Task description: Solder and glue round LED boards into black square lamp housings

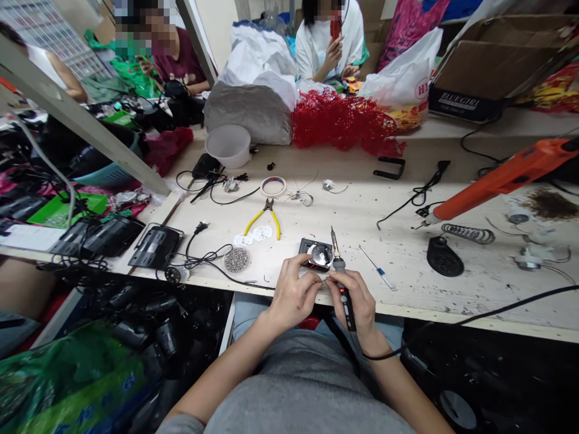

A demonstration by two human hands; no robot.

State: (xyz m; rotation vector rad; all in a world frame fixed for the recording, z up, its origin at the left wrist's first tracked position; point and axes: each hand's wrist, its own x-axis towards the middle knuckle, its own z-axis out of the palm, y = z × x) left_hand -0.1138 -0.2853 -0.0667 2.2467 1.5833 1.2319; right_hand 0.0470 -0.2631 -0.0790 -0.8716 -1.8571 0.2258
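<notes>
My right hand [357, 301] is closed around a soldering iron [344, 295], its metal tip pointing away from me. Close beside it, my left hand [294, 289] pinches a thin wire [322, 281] at the bench's front edge, and the fingertips of both hands nearly meet there. Just beyond my left fingers lies a small black part with a round silvery disc [321, 255]. Yellow-handled cutters [268, 208] rest open farther back. A round dish of metal wool [236, 260] sits left of my hands, and a thin rod with a blue piece [379, 269] lies to the right.
An orange power tool [502, 181] leans in from the right, near a spring [468, 233]. A white bowl [228, 146], red netting [339, 120] and bags stand at the back. Black housings [156, 247] and cords lie left. People sit across the bench [289, 157].
</notes>
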